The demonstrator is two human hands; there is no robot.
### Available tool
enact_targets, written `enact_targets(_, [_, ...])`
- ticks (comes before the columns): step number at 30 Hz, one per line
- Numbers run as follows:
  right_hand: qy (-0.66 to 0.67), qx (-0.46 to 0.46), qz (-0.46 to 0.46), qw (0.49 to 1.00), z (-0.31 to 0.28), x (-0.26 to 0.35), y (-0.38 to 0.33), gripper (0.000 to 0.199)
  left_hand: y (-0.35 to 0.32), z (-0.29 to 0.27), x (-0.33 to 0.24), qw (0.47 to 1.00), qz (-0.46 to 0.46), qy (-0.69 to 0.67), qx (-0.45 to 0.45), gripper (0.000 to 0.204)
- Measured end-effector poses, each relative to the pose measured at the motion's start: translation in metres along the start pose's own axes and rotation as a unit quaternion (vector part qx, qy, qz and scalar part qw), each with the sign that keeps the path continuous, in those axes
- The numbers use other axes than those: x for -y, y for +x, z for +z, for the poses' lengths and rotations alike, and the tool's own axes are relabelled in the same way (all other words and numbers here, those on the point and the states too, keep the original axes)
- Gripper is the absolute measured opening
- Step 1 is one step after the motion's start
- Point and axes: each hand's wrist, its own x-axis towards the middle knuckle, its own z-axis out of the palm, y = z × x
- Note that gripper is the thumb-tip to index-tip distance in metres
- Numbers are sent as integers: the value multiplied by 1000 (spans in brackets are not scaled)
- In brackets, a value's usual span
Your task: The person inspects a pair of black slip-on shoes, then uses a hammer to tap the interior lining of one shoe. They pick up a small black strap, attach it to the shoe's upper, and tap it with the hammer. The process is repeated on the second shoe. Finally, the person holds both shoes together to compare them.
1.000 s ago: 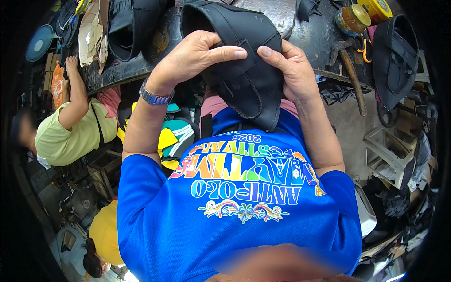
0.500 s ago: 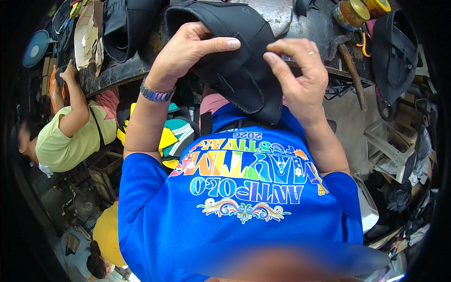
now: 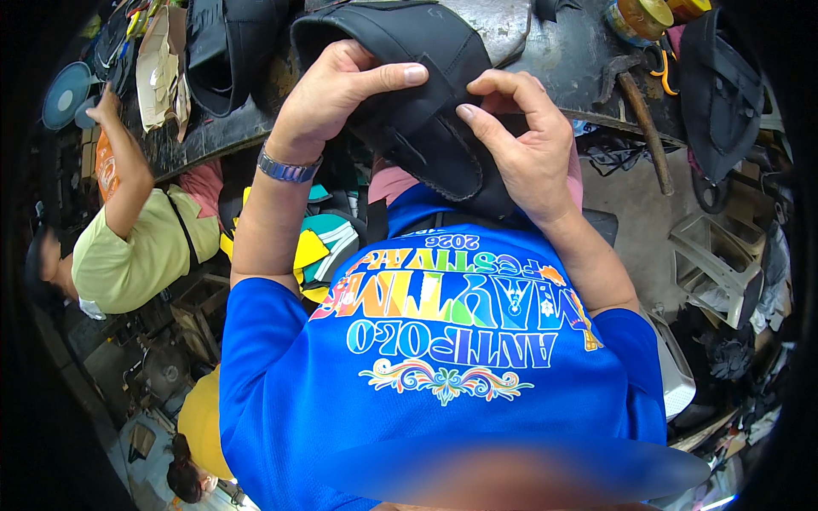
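A black leather shoe upper [image 3: 426, 102] is held up at the table's edge, over my lap. It has a stitched seam, a crossing strap and a rough-edged opening toward me. My left hand [image 3: 341, 89] grips its left side, thumb pressed flat on the outside and fingers tucked behind the leather, partly hidden. Over the right side of the upper, my right hand [image 3: 524, 132] has thumb and forefinger brought together in a pinch by the strap. Anything between those fingertips is too small to make out.
On the dark worktable [image 3: 588, 85] lie a hammer [image 3: 643, 128], orange-handled scissors [image 3: 663, 72] and a jar [image 3: 639, 21]. Other black uppers sit at right [image 3: 722, 94] and left [image 3: 223, 60]. A stool [image 3: 720, 264] stands right. A co-worker in light green [image 3: 141, 255] works at left.
My right hand has shifted a little left, onto the upper near the strap. My left hand keeps its grip. The co-worker's hand at left has moved further up.
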Motion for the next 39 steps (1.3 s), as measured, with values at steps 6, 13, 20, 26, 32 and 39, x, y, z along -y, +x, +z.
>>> enact_targets(6, [-75,31,-115,990,-5,0,25,29,9,-8,5,999,-13,-42,-16,45])
enact_targets(13, [-139,172,-309,925,-11,0,75,19,10,-17,2,996,-70,-49,-34,47])
enact_targets(20, [-17,224,-151,963,-7,-16,92,15,10,-24,8,993,-63,-95,23,43])
enact_targets(26, [166,111,67,978,-7,-20,67,29,4,-39,18,983,-25,-183,-1,43])
enact_targets(32, [354,218,268,869,-10,3,44,38,-1,-33,24,987,3,-156,26,48])
enact_targets(39, [300,145,186,924,6,11,38,35,-5,-30,21,987,8,-153,37,46])
